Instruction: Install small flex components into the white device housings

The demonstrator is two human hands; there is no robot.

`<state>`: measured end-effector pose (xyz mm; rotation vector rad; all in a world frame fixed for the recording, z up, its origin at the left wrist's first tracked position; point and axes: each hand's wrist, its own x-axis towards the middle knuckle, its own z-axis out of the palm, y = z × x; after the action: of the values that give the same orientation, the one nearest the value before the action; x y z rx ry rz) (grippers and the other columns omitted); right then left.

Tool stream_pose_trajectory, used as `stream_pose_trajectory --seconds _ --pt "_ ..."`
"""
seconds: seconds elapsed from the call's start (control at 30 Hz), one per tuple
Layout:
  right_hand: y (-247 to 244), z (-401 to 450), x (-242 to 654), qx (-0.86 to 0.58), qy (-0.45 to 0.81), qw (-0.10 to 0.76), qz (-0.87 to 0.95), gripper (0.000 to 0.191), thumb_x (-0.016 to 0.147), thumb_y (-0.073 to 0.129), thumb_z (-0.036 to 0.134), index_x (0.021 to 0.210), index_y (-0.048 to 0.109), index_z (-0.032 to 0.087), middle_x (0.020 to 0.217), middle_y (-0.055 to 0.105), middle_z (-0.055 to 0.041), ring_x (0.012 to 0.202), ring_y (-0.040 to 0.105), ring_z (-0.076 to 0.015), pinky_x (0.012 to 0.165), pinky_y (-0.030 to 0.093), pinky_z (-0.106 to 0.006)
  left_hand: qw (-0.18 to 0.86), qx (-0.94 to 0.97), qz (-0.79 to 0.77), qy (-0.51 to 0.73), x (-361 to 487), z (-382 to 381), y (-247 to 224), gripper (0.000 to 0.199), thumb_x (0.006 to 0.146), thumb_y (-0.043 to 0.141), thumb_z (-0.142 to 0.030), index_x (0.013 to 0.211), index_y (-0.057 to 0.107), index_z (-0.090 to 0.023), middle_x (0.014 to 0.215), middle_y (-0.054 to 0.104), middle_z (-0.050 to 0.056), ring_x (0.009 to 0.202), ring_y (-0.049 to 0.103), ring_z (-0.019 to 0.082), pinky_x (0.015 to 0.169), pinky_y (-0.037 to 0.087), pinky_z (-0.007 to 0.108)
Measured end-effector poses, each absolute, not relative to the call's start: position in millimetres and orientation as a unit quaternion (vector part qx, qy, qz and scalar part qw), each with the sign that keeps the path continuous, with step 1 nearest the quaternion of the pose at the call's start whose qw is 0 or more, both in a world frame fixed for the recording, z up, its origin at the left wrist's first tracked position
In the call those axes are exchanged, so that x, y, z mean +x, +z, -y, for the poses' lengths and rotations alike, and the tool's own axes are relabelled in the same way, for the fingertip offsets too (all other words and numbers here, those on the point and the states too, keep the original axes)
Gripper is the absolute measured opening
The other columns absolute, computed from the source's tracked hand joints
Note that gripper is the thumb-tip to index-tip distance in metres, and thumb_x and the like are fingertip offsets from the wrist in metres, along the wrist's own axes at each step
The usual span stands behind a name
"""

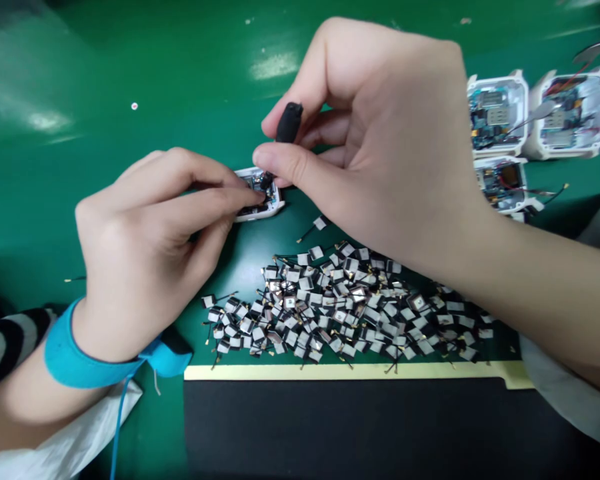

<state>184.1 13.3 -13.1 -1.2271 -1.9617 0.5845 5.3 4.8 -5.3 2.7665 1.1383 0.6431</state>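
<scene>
In the head view, the left hand (pixel 150 247) presses its fingertips onto an open white electronics housing (pixel 258 195), apparently steadying it on the green mat (pixel 130 60). The right hand (pixel 380 140) pinches a black-gripped tool (pixel 289 123) between thumb and fingers, its tip at the housing. Small wired modules (pixel 340 307) lie heaped nearby, within reach; further housings (pixel 500 113) sit at right.

The table (pixel 130 67) is shiny green, and the wrist strap (pixel 87 360) is bright blue. The sleeve (pixel 10 340) has black and white stripes. The held tool (pixel 289 122) is black, the small case (pixel 275 200) is white, and the many little pieces (pixel 330 300) are black and white, maybe with gold tips.
</scene>
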Motion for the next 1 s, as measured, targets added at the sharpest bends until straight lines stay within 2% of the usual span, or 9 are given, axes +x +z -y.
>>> stream_pose_trajectory --seconds 0.33,0.57,0.77,0.9,1.0 --pt "-16.3 -12.5 184.5 -0.468 0.21 0.385 0.767 0.022 0.074 0.057 0.018 0.065 0.038 0.019 0.072 0.055 0.0038 0.07 0.056 -0.0087 0.061 0.048 -0.019 0.049 0.891 -0.42 0.167 9.6 3.7 0.7 0.017 0.079 0.049 -0.023 0.091 0.062 -0.022 0.09 0.059 -0.001 0.078 0.055 0.015 0.07 0.043 0.031" --pt "-14.8 -13.4 183.9 -0.487 0.238 0.37 0.754 0.021 0.074 0.058 0.022 0.065 0.04 0.019 0.075 0.056 0.0046 0.071 0.058 -0.0099 0.064 0.05 -0.021 0.023 0.909 -0.368 0.193 5.2 -3.3 -5.0 0.015 0.079 0.051 -0.018 0.087 0.063 -0.021 0.084 0.061 0.001 0.071 0.054 0.013 0.065 0.043 0.028" --pt "-17.3 -11.9 184.8 -0.452 0.255 0.425 0.741 0.011 0.073 0.06 0.018 0.071 0.05 0.016 0.071 0.058 0.0027 0.065 0.058 -0.0086 0.057 0.051 -0.018 0.015 0.911 -0.368 0.184 7.0 -2.4 -2.6 0.017 0.081 0.048 -0.015 0.086 0.063 -0.018 0.085 0.06 0.003 0.076 0.053 0.014 0.068 0.044 0.027" --pt "-16.0 -7.3 187.5 -0.443 0.249 0.434 0.744 0.009 0.074 0.059 0.02 0.072 0.05 0.016 0.072 0.058 0.0013 0.065 0.058 -0.0094 0.055 0.051 -0.018 0.027 0.915 -0.358 0.182 6.0 -2.5 -2.8 0.018 0.082 0.047 -0.015 0.088 0.062 -0.02 0.087 0.059 0.003 0.076 0.051 0.014 0.066 0.044 0.027" --pt "-17.0 -3.7 187.4 -0.441 0.243 0.446 0.74 0.012 0.073 0.059 0.02 0.068 0.048 0.018 0.072 0.057 0.0023 0.069 0.059 -0.0115 0.056 0.052 -0.021 0.023 0.915 -0.355 0.192 5.4 -2.7 -4.5 0.017 0.081 0.047 -0.014 0.087 0.062 -0.021 0.087 0.059 0.001 0.086 0.052 0.017 0.075 0.045 0.029"
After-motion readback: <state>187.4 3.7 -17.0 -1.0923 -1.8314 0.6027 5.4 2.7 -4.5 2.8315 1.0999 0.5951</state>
